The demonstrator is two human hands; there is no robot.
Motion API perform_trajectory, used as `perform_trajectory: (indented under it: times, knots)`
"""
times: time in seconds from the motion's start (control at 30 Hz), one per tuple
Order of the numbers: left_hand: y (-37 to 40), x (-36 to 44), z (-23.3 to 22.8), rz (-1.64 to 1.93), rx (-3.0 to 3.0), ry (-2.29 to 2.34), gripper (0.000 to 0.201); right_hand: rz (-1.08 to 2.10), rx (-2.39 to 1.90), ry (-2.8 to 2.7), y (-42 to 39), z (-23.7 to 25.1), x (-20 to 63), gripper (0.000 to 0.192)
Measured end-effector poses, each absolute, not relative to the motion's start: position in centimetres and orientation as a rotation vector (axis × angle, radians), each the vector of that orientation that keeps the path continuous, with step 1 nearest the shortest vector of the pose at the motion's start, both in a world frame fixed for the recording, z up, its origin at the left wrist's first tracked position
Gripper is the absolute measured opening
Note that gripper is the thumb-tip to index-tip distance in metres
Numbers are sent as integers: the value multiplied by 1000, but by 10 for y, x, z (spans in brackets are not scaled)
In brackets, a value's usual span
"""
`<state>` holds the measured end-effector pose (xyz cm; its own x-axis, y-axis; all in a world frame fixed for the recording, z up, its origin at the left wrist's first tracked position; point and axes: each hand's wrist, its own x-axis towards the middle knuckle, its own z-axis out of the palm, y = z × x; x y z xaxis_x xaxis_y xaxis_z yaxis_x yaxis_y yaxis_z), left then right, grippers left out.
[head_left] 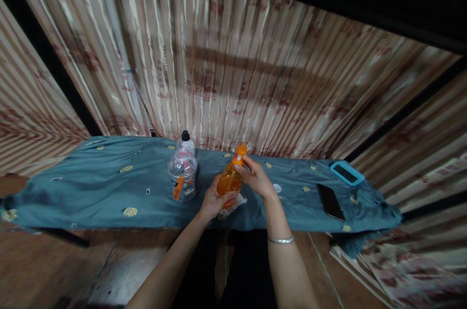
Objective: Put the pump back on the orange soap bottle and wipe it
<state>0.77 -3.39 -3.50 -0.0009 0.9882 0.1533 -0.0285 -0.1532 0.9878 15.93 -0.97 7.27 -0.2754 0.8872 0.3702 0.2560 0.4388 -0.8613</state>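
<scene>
An orange see-through bottle [231, 177] with an orange cap is held tilted over the front middle of the cloth-covered table. Around its lower body wrap the fingers of my left hand [214, 200]. My right hand [256, 176] grips the orange cap [240, 154] at the neck, thumb and fingers closed on it. Under the bottle lies a crumpled white tissue [238, 202], partly hidden by my left hand and the bottle. To the left stands a clear plastic cup [184, 182] with a domed lid and an orange mark.
Behind the cup is a clear bottle [187, 143] with a black cap. On the right lie a black phone [330, 201] and a blue-framed device [346, 173]. The teal cloth [95, 187] covers the table; a pleated curtain [233, 70] hangs behind it.
</scene>
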Motion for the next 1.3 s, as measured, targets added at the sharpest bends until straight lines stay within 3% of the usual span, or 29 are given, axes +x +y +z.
perform_trajectory:
  times: [0.2,0.33,0.47,0.7,0.87,0.97,1.13,1.3]
  knots:
    - [-36,6,-35,1323,1319,1092,59,394,-1319,-1466,-19,68,137,53]
    - [-38,5,-34,1298,1333,1093,59,677,-1194,-1598,-18,67,147,63]
    - [-38,6,-34,1288,1321,1093,59,917,-938,-1750,-14,71,160,42]
    - [-37,4,-32,1338,1353,1078,56,381,-1283,-1482,-22,66,136,50]
    - [-38,6,-33,1323,1338,1078,59,694,-1104,-1629,-12,63,151,58]
    - [-37,7,-37,1333,1310,1062,61,863,-946,-1678,-5,60,157,44]
    - [-36,6,-41,1351,1327,1074,60,540,-1023,-1616,-10,51,143,34]
    - [-37,5,-38,1359,1315,1082,60,434,-1157,-1452,-20,47,126,45]
